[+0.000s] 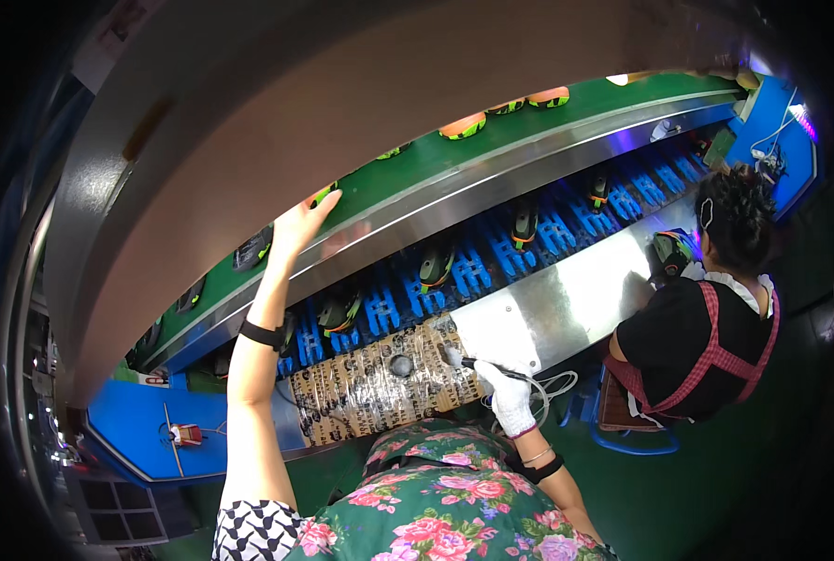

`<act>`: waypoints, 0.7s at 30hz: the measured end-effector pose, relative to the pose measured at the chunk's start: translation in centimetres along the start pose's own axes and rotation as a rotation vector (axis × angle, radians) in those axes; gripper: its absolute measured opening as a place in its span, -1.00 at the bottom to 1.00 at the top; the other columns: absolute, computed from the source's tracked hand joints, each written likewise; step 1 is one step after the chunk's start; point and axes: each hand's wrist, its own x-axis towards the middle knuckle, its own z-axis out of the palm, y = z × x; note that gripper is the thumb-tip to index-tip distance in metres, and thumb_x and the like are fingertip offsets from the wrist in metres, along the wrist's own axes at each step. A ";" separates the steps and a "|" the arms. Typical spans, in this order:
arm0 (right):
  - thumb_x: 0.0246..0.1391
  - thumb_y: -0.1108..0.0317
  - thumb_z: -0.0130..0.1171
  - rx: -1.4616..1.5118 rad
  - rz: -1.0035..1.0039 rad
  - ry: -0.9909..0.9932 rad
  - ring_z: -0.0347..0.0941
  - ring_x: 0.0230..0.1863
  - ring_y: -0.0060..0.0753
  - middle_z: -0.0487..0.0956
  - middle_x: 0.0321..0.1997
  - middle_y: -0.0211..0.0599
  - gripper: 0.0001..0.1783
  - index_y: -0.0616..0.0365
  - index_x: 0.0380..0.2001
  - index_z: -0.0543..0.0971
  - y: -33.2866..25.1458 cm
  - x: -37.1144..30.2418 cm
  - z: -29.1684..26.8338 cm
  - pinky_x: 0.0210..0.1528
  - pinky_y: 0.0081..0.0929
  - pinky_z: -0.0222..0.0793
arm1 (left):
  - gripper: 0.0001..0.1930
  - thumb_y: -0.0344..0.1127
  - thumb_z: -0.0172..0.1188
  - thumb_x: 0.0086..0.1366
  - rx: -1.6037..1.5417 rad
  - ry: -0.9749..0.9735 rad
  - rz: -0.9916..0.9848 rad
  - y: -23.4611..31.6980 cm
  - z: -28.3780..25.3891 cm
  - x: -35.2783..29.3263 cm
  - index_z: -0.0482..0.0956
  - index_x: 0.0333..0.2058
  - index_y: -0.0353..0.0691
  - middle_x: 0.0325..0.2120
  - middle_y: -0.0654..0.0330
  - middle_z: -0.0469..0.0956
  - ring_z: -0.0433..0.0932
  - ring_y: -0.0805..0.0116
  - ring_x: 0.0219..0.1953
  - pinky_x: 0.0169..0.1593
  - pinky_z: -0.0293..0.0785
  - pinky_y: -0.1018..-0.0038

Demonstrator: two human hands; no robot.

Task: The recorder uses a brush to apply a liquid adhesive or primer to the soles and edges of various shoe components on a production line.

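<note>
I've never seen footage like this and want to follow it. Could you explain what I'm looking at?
There is no robot here: a person wears a wide fisheye camera on the head, looking down, so straight edges bend. The bare left hand reaches up to a green belt, at a small shoe mostly hidden; whether it is gripped, I cannot tell. The white-gloved right hand holds a slim dark tool over the work surface, partly covered by a brown patterned sheet. Beyond it, dark shoes with green trim sit along a row of blue racks. Another person sits at the right.
</note>
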 end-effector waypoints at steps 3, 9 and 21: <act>0.06 0.57 0.38 -0.053 -0.013 -0.089 0.66 -0.25 -0.49 0.74 -0.23 -0.25 -0.79 0.34 -0.19 0.73 0.6 -0.3 1.8 -0.12 -0.59 0.56 | -0.29 0.00 0.47 0.11 0.036 -0.218 -0.188 -4.0 -2.4 1.5 0.48 0.16 -0.25 0.16 -0.07 0.43 0.42 0.13 0.21 0.26 0.32 0.29; 0.16 0.51 0.32 -0.010 0.034 -0.159 0.60 -0.25 -0.54 0.73 -0.19 -0.34 -0.75 0.27 -0.07 0.71 0.9 -1.1 2.6 -0.11 -0.61 0.51 | -0.62 -0.36 0.46 0.11 -0.120 -0.248 -0.128 -12.8 -2.0 6.0 0.55 -0.12 -0.30 0.04 0.13 0.50 0.46 0.31 0.10 0.19 0.36 0.41; 0.14 0.44 0.32 -0.077 -0.002 -0.104 0.62 -0.21 -0.54 0.75 -0.21 -0.29 -0.76 0.29 -0.13 0.73 1.0 0.4 0.0 -0.08 -0.56 0.51 | -0.74 -0.40 0.40 0.21 -0.153 -0.279 0.047 -0.4 8.0 6.7 0.52 -0.18 -0.24 0.13 0.11 0.54 0.50 0.33 0.11 0.22 0.36 0.38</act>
